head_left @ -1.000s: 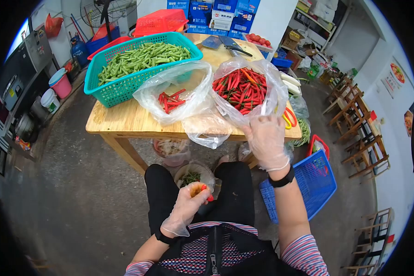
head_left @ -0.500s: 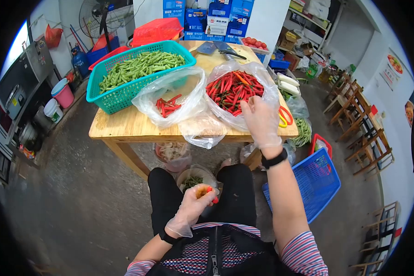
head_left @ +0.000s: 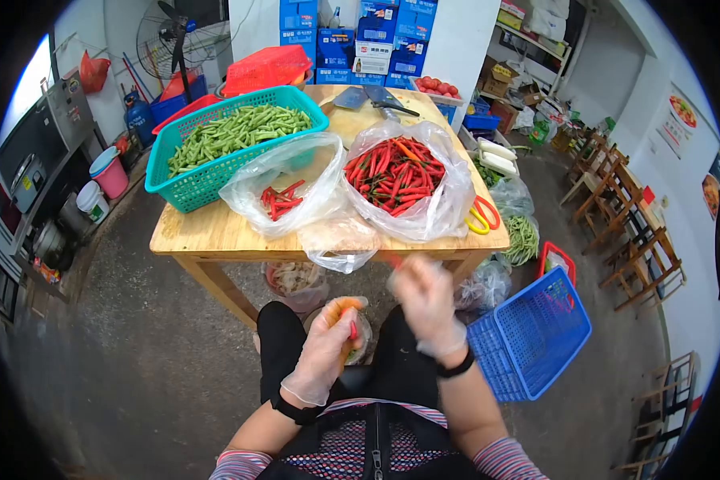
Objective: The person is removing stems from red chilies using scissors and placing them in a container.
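Observation:
My left hand [head_left: 326,344], in a clear glove, is closed round red chili pieces [head_left: 353,330] above my lap, over a bin [head_left: 363,334] between my knees. To its right, my gloved right hand [head_left: 426,302] is blurred by motion, with something red, seemingly a chili, at its fingertips. On the wooden table [head_left: 200,237] an open plastic bag [head_left: 450,172] holds many red chilies [head_left: 396,172]. Left of it, another plastic bag [head_left: 248,180] holds a few red chilies [head_left: 280,200].
A teal basket [head_left: 208,188] of cut green beans [head_left: 240,132] stands at the table's back left. Two dark blades [head_left: 352,98] lie at the back. Yellow-and-red-handled scissors [head_left: 482,216] lie at the right edge. A blue crate [head_left: 536,332] stands on the floor at right.
My right hand has come back from the full chili bag, down towards my left hand, with something red at its fingertips. My left hand remains closed above my lap.

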Motion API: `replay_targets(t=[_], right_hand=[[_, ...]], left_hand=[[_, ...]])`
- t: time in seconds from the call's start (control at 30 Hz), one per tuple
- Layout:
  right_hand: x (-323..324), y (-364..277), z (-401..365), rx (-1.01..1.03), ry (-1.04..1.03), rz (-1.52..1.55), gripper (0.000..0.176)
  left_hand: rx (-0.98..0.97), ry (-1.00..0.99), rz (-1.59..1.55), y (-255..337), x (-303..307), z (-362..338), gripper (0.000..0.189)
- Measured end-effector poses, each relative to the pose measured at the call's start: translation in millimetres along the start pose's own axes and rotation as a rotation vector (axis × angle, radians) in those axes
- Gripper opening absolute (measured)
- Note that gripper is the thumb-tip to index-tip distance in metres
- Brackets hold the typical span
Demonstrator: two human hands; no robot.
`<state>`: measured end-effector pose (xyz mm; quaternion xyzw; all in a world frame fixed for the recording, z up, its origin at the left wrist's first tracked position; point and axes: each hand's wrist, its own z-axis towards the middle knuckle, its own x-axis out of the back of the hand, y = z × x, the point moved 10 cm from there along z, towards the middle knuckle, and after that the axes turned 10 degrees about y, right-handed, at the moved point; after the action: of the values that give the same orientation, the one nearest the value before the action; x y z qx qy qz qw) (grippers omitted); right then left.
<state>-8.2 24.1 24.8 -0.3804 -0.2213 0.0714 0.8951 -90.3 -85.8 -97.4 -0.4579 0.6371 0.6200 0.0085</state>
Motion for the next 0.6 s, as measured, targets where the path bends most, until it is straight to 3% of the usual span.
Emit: replay_targets(t=[0.1,0.17,0.23,0.37,0.6], right_hand=[[-33,5,-55,0.001,-0.191,0.074,0.009],[-47,14,-79,-0.052,-0.27,0.076,0.011],[-49,15,-86,-0.083,-0.268,0.105,0.013],[-56,11,-89,-0.035,-0.292,0.17,0.017],[-75,4,-90,0.094,-0.488,0.286,0.017]], left_hand=[[-0.149,-0.016,-0.039,12,-5,0,0.02],[-0.267,0.074,0.203,15,3,-3,0.018],[-0.35,0.129,0.253,17,3,-8,0.018],[-0.254,0.223,0.171,7,26,-4,0.025],[0.172,0.14,-0.094,-21,37,-5,0.038]])
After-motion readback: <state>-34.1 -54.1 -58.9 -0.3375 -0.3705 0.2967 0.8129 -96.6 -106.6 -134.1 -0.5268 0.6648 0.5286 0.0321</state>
